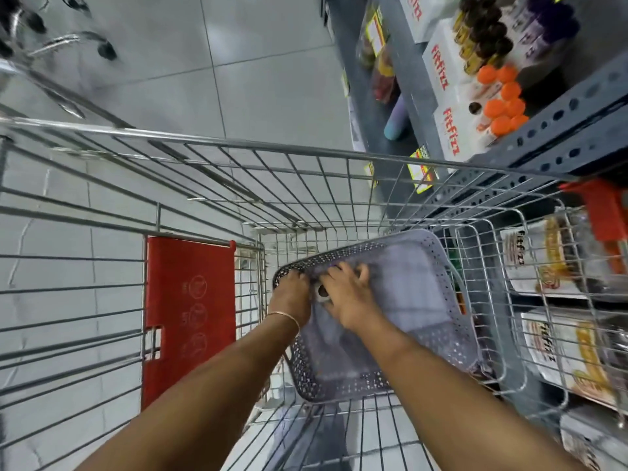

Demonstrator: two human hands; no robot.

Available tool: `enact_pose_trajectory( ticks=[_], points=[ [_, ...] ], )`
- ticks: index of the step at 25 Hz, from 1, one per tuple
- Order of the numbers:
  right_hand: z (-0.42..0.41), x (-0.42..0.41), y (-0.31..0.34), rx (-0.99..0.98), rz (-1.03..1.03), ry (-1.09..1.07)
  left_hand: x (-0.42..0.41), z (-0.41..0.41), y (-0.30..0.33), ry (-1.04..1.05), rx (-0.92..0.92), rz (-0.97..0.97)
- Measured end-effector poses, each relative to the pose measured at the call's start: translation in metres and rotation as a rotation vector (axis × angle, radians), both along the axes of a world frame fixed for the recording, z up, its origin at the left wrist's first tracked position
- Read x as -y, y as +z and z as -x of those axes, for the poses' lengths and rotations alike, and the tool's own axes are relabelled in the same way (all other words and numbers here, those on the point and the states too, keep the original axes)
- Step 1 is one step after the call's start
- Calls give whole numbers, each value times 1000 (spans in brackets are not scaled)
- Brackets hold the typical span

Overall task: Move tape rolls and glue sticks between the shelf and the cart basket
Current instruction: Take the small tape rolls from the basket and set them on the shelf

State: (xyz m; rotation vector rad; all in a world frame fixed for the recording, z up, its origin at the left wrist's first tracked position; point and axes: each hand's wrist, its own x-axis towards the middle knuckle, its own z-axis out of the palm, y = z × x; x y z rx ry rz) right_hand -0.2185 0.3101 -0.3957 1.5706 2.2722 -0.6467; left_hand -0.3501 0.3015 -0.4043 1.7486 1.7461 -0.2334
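Observation:
A grey perforated plastic basket lies inside the wire shopping cart. Both my hands reach into its near-left corner. My left hand rests on the basket's rim, fingers curled over the edge. My right hand is closed over a small pale tape roll that shows between the two hands. On the grey shelf at the upper right stand orange-capped glue sticks, dark-capped sticks and purple ones in white boxes.
The cart's red child-seat flap stands to the left of the basket. A red cart handle and a wire shelf basket with packets lie at the right. Another cart's frame shows at the upper left on the tiled floor.

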Motion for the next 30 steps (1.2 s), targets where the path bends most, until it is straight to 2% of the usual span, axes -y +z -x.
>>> enact_pose_trajectory(
  ticks=[4,9,13,20,26,28,30],
  points=[
    [-18,5,35,-165,-51,-108,6,1,30,6,29,-92],
    [-55,7,121,-429,-153,-337,-2,-27,118,-9,123,-209],
    [-108,35,207,-652,-316,-555,1,-75,201,-34,290,-349],
    [-231,154,362,-842,-679,-951,44,-224,362,-294,619,-521],
    [-358,270,435,-772,-985,-1329,117,-390,431,-517,885,-421],
    [-390,305,448,-730,-1052,-1513,143,-438,443,-557,963,-309],
    [-415,331,449,-683,-1093,-1602,159,-474,443,-570,1019,-175]
  ],
)
